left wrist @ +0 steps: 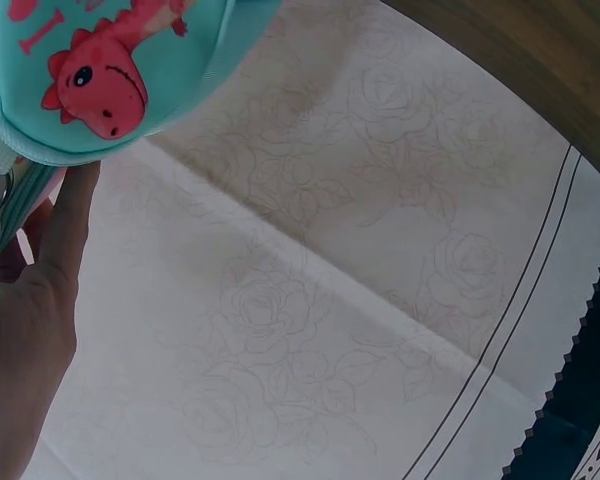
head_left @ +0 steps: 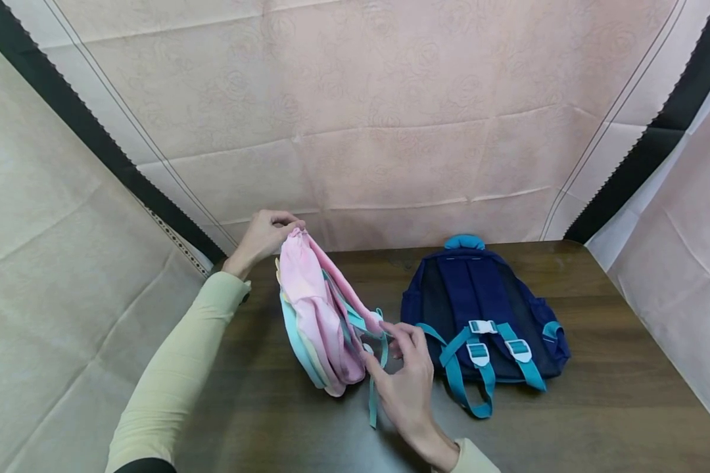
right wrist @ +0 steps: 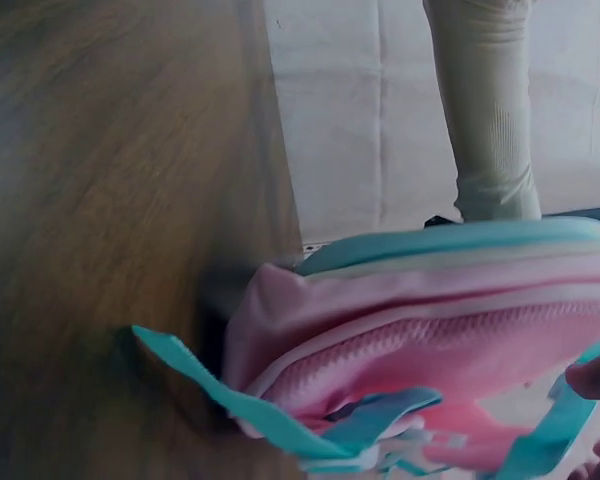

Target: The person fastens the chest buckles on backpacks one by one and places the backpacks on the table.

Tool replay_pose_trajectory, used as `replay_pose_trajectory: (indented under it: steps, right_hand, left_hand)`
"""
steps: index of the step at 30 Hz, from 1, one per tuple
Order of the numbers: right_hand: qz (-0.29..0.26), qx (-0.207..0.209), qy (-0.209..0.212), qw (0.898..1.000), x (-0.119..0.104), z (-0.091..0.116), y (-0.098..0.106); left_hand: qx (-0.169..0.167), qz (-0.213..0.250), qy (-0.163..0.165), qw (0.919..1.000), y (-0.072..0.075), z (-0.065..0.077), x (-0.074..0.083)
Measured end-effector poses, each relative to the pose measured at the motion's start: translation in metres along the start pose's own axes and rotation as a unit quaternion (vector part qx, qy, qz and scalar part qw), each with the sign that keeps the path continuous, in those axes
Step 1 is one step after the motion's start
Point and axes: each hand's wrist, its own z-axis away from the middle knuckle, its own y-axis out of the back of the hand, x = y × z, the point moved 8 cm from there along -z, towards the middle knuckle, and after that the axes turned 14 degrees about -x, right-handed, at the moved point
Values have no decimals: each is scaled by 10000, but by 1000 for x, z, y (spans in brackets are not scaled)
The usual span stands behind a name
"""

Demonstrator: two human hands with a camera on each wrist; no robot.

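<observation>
A small pink backpack (head_left: 319, 302) with teal and cream layers stands tilted on the wooden table. My left hand (head_left: 266, 238) grips it at the top. The left wrist view shows its teal front with a red dinosaur (left wrist: 100, 85), close above my left hand (left wrist: 42, 290). My right hand (head_left: 405, 374) is at the backpack's near right side, fingers and thumb at the lower end of a pink shoulder strap (head_left: 349, 292). In the right wrist view, a fingertip (right wrist: 595, 376) of that hand lies against the teal webbing (right wrist: 550, 440). Another teal strap end (right wrist: 220, 390) hangs loose.
A navy backpack (head_left: 473, 295) lies to the right, its straps up, with teal webbing and white buckles (head_left: 478, 353). Its top handle (head_left: 464, 242) points toward the back edge of the wooden table (head_left: 615, 387). Pale patterned fabric (head_left: 390, 131) hangs behind and at both sides.
</observation>
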Motion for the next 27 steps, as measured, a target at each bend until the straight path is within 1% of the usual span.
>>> replay_pose_trajectory:
  steps: [3,6,8,11,15,18,20,23,27]
  right_hand:
    - [-174,-354,-568,9976,14,-4,-4]
    - [-346,-905,-1072,9895,30,-7,-11]
    - [-545,-1337,-1319,9807,41,-7,-18]
    - [-1048,-1951,-1623,9616,55,-6,-30]
    - [-1773,-2550,-1859,9322,70,-1,-47]
    - [-2067,-2798,-1925,9176,77,2,-58]
    - [-2199,-2917,-1947,9103,81,4,-64]
    - [-2318,-3048,-1918,9037,84,6,-71]
    - [-2411,-3179,-1999,8949,88,7,-77]
  left_hand:
    - [-2,-5,3,10000,0,1,0]
    - [-58,-22,31,10000,1,1,0]
    - [-99,-53,52,9999,1,2,0]
    - [-158,-73,139,9998,1,3,-1]
    - [-249,-87,258,9993,1,6,-4]
    - [-263,-88,294,9992,1,8,-6]
    - [-230,-72,289,9993,1,9,-6]
    - [-194,-63,261,9995,2,9,-7]
    - [-208,-96,220,9995,3,9,-7]
